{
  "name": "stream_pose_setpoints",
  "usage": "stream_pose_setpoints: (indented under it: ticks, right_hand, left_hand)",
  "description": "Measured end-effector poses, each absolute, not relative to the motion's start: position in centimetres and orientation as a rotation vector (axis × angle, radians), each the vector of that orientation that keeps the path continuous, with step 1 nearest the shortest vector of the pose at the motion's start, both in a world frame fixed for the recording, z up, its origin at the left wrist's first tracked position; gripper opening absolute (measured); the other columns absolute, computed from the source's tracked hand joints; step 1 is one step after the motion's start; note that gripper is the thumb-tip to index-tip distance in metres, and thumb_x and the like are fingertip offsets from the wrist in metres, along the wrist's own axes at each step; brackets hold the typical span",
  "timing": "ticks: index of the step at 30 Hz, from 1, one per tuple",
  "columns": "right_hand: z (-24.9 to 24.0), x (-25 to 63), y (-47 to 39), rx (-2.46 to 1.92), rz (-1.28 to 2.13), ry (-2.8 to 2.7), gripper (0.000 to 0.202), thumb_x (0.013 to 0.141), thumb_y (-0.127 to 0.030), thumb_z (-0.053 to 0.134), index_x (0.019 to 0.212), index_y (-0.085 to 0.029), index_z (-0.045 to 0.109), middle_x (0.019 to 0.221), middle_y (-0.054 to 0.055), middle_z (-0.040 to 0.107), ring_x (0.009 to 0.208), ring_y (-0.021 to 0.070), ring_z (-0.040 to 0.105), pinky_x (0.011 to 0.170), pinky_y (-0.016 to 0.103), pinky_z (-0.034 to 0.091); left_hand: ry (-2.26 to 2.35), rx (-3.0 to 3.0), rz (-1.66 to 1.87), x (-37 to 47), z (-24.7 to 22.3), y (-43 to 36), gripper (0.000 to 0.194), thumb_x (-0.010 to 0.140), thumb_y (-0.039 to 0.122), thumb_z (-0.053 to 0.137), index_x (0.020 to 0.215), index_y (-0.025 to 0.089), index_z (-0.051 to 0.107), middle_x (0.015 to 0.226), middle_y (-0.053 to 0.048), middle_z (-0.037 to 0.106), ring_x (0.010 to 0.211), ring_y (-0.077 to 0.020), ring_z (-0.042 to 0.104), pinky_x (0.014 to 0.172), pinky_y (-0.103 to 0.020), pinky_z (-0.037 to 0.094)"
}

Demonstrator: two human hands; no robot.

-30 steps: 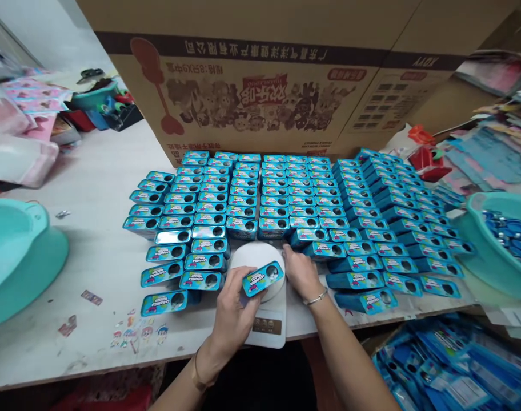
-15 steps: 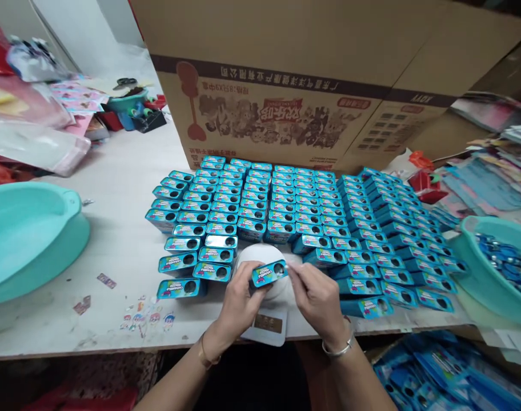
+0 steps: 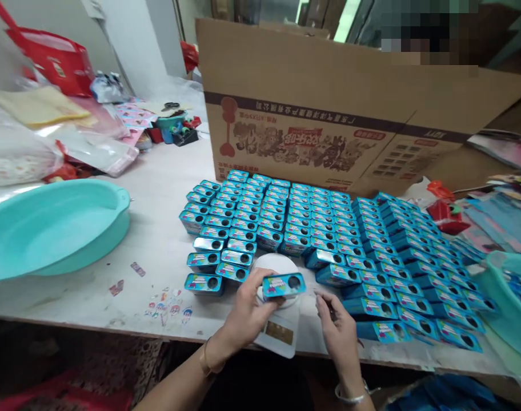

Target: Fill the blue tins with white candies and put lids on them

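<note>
My left hand (image 3: pixel 249 305) grips a small blue candy tin (image 3: pixel 284 285) by its left end, tilted so its printed top with a dark round hole faces me. Below it stands a white kitchen scale (image 3: pixel 286 345), its round platform partly hidden by the tin and hand. To the right of the tin, apart from it, my right hand (image 3: pixel 335 322) has its fingers curled together; whatever they hold, if anything, cannot be made out. Rows of similar blue tins (image 3: pixel 299 228) stand on the table behind and on both sides of the scale.
An open cardboard carton (image 3: pixel 303 120) stands behind the rows. A turquoise basin (image 3: pixel 59 228) sits at left; another basin (image 3: pixel 509 319) at right holds blue wrapped pieces. Small stickers (image 3: pixel 168 305) lie near the table's front edge. Plastic bags (image 3: pixel 93 148) are piled at back left.
My right hand has drawn away from the tin, to the right and down. The tin stays in my left hand. The view has tilted up and turned left.
</note>
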State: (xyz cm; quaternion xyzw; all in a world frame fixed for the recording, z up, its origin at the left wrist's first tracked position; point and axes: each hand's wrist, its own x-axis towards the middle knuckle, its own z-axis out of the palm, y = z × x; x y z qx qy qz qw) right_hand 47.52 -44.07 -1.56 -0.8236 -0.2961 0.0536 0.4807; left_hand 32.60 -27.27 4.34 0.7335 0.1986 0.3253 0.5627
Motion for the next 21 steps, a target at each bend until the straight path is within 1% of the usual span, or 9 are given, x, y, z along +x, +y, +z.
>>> stream_pose_setpoints:
  ticks: [3, 5, 7, 9, 12, 15, 18, 20, 21]
  right_hand:
    - [-3.4, 47.6, -45.3, -2.023, 0.139, -0.678, 0.041, 0.084, -0.056, 0.057, 0.091, -0.018, 0.072, 0.083, 0.007, 0.073, 0.074, 0.0226, 0.067, 0.068, 0.032, 0.056]
    - [-4.2, 48.1, -45.7, -2.062, 0.114, -0.669, 0.043, 0.083, -0.058, 0.057, 0.091, -0.019, 0.072, 0.085, 0.007, 0.074, 0.074, 0.0234, 0.067, 0.067, 0.032, 0.056]
    - [-4.5, 48.6, -45.6, -2.114, 0.083, -0.703, 0.043, 0.085, -0.058, 0.054, 0.094, -0.019, 0.071, 0.090, 0.008, 0.074, 0.077, 0.0238, 0.068, 0.069, 0.032, 0.055]
    - [-4.2, 49.0, -44.8, -2.166, 0.028, -0.804, 0.042, 0.089, -0.054, 0.049, 0.098, -0.019, 0.070, 0.099, 0.009, 0.073, 0.085, 0.0243, 0.068, 0.074, 0.033, 0.054]
    - [-3.0, 49.9, -42.4, -2.275, -0.095, -1.040, 0.040, 0.095, -0.042, 0.040, 0.109, -0.019, 0.068, 0.107, 0.010, 0.070, 0.093, 0.0239, 0.066, 0.079, 0.034, 0.053]
    - [-1.3, 50.9, -39.3, -2.485, -0.081, -1.300, 0.040, 0.096, -0.024, 0.034, 0.125, -0.020, 0.062, 0.110, 0.010, 0.066, 0.094, 0.0217, 0.065, 0.075, 0.030, 0.051]
    - [0.3, 51.5, -36.4, -2.734, 0.127, -1.535, 0.054, 0.089, -0.006, 0.032, 0.137, -0.020, 0.051, 0.119, 0.013, 0.060, 0.087, 0.0206, 0.066, 0.067, 0.029, 0.047]
    - [1.1, 51.7, -35.0, -2.817, 0.263, -1.644, 0.061, 0.084, 0.001, 0.031, 0.138, -0.020, 0.049, 0.120, 0.014, 0.058, 0.083, 0.0201, 0.067, 0.066, 0.029, 0.045]
    - [1.4, 51.8, -34.5, -2.828, 0.310, -1.676, 0.060, 0.083, 0.002, 0.032, 0.136, -0.020, 0.051, 0.118, 0.014, 0.058, 0.083, 0.0202, 0.067, 0.067, 0.029, 0.044]
  left_hand:
    - [0.462, 1.770, 0.791, 28.7, 7.5, -26.7, 0.029, 0.077, 0.023, 0.074, 0.104, 0.023, 0.065, 0.099, -0.004, 0.067, 0.091, -0.0193, 0.065, 0.083, -0.030, 0.053]
    - [0.575, 1.775, 0.875, 25.3, 8.8, -25.6, 0.030, 0.078, 0.028, 0.074, 0.106, 0.023, 0.064, 0.099, -0.003, 0.068, 0.086, -0.0185, 0.066, 0.079, -0.029, 0.054]
    - [0.788, 1.766, 0.994, 21.8, 8.9, -23.6, 0.033, 0.078, 0.035, 0.073, 0.107, 0.023, 0.064, 0.098, -0.003, 0.068, 0.083, -0.0183, 0.066, 0.076, -0.029, 0.054]
    - [1.051, 1.734, 1.119, 18.9, 7.5, -20.7, 0.040, 0.075, 0.042, 0.073, 0.108, 0.021, 0.063, 0.095, -0.002, 0.068, 0.082, -0.0192, 0.065, 0.076, -0.031, 0.054]
    - [1.316, 1.692, 1.198, 16.8, 3.6, -15.7, 0.054, 0.067, 0.051, 0.073, 0.108, 0.018, 0.062, 0.095, -0.004, 0.068, 0.082, -0.0210, 0.064, 0.080, -0.034, 0.053]
    - [1.392, 1.679, 1.132, 17.0, -0.2, -12.0, 0.058, 0.063, 0.054, 0.070, 0.106, 0.016, 0.061, 0.094, -0.006, 0.067, 0.082, -0.0220, 0.063, 0.080, -0.036, 0.053]
    - [1.343, 1.661, 1.101, 18.0, -1.9, -10.2, 0.059, 0.062, 0.055, 0.068, 0.105, 0.015, 0.060, 0.094, -0.007, 0.067, 0.083, -0.0222, 0.063, 0.077, -0.034, 0.053]
    - [1.256, 1.654, 1.085, 18.8, -2.0, -9.6, 0.061, 0.061, 0.057, 0.068, 0.104, 0.015, 0.060, 0.095, -0.007, 0.068, 0.084, -0.0221, 0.064, 0.077, -0.034, 0.053]
    - [1.203, 1.653, 1.067, 19.2, -1.8, -9.3, 0.061, 0.060, 0.057, 0.069, 0.104, 0.015, 0.059, 0.095, -0.007, 0.068, 0.084, -0.0223, 0.064, 0.077, -0.034, 0.053]
